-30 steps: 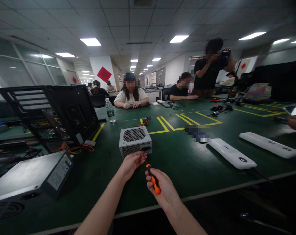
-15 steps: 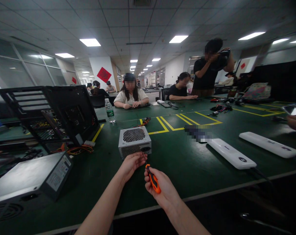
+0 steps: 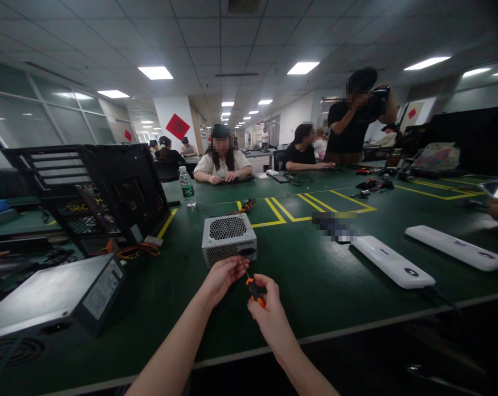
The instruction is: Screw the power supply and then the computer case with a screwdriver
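In front of me a silver computer power supply point(image 3: 229, 228) rests on the green table, its perforated grille facing up. My right hand point(image 3: 269, 305) holds an orange and black screwdriver point(image 3: 255, 291) by the handle, between thumb and fingers. The thin shaft points up and away, towards the power supply's near face beside the power socket. My left hand point(image 3: 227, 275) is at that same face, fingertips drawn together around the end of the shaft. Those fingers hide the tip, and I cannot tell whether a screw is between them.
A second power supply point(image 3: 51, 300) lies at the left, before an open black computer case point(image 3: 121, 192) with loose cables. Behind stands a water bottle point(image 3: 187, 188). White power banks point(image 3: 391, 261) lie at the right. People sit across the table; one stands holding a camera.
My right hand has shifted its grip on the screwdriver handle, from wrapped fingers to a looser hold with fingertips and thumb. My left hand stays at the power supply. The view has shifted slightly.
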`<state>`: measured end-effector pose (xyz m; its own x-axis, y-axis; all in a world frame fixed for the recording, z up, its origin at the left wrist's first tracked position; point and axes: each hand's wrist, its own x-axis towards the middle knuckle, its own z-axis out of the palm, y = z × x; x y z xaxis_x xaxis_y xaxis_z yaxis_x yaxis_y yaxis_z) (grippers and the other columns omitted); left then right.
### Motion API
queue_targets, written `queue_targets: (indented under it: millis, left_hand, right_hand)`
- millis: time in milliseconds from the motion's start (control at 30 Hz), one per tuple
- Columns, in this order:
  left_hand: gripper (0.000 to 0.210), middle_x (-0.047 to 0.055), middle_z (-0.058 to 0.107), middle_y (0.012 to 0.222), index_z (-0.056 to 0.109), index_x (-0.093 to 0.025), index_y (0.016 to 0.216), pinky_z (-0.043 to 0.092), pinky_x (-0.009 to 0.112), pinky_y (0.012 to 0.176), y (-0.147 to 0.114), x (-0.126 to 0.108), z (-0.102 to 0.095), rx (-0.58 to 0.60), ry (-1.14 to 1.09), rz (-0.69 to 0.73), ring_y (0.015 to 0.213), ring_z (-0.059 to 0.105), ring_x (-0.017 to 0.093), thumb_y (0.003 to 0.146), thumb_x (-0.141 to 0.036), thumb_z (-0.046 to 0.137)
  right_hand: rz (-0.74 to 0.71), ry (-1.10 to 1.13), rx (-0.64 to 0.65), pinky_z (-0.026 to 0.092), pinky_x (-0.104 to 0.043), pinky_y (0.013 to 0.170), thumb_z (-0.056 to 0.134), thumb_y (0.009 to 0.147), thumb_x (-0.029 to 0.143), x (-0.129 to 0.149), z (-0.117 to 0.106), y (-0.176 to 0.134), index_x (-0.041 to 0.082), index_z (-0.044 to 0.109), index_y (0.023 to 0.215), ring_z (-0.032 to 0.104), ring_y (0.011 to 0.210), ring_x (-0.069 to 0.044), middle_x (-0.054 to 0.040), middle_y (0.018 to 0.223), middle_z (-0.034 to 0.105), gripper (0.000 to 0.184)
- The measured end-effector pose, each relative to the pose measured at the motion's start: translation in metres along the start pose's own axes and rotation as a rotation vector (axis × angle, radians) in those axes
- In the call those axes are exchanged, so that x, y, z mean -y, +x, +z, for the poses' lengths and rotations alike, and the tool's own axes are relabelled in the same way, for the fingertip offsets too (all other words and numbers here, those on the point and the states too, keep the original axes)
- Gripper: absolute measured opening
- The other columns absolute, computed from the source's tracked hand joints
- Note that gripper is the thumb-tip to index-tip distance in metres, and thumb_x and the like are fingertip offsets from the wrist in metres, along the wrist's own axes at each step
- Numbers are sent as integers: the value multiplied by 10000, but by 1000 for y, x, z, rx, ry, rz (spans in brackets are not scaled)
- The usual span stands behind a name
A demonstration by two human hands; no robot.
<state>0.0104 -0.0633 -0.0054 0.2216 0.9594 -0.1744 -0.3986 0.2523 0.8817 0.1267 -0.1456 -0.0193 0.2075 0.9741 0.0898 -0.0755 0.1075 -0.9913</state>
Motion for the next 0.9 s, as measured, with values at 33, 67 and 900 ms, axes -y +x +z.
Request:
queue_targets:
  millis: [33,67,900]
  left_hand:
    - [191,171,623,956,598,-46,886,481,222,682,0,0,0,1,1,0,777,604,142,748,-48,467]
    - [192,171,623,958,597,-47,889,480,221,684,1,0,-1,2,2,1,781,604,143,747,-50,469]
    - [185,159,626,964,607,-55,890,480,208,675,0,2,-1,11,22,14,785,600,135,744,-65,493]
  right_hand:
    - [-56,-60,-7,458,-266,663,503,573,111,-2,-1,-1,196,501,982,523,744,-121,-27,955,453,417]
    - [-85,-94,-1,450,-286,739,506,579,114,-2,-2,-1,198,491,996,522,813,-136,-28,965,442,425]
    - [795,760,143,401,-137,407,472,814,202,30,3,6,95,546,734,504,449,-53,-24,572,557,153]
